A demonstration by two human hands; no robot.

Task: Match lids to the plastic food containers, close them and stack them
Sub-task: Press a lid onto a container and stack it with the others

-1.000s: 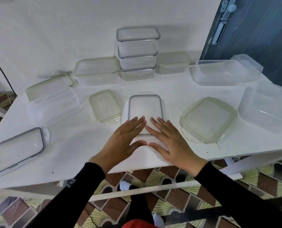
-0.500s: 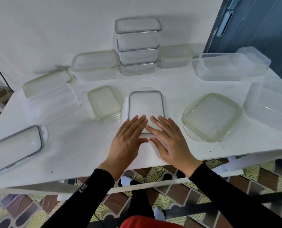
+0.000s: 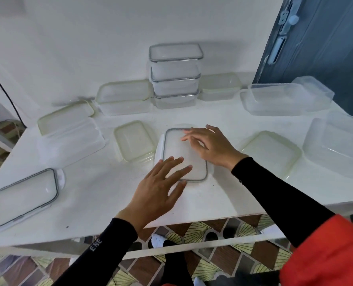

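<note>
A clear container with a grey-rimmed lid (image 3: 172,149) lies in the middle of the white table (image 3: 101,195). My left hand (image 3: 159,190) lies flat with spread fingers on the lid's near end. Over the lid's far right part is my right hand (image 3: 210,145), fingers spread and loosely bent. At the back stands a stack of three closed grey-rimmed containers (image 3: 175,77).
A small green-rimmed lid (image 3: 133,140) lies left of the centre container, a square green-rimmed lid (image 3: 271,153) to its right. Open clear tubs (image 3: 282,100) (image 3: 336,147) sit at the right. A grey-rimmed lid (image 3: 21,197) and a tub (image 3: 72,139) lie at the left.
Both hands lay side by side on the lid's near end. My right hand has moved up to the lid's far right part; my left hand stays near the front edge.
</note>
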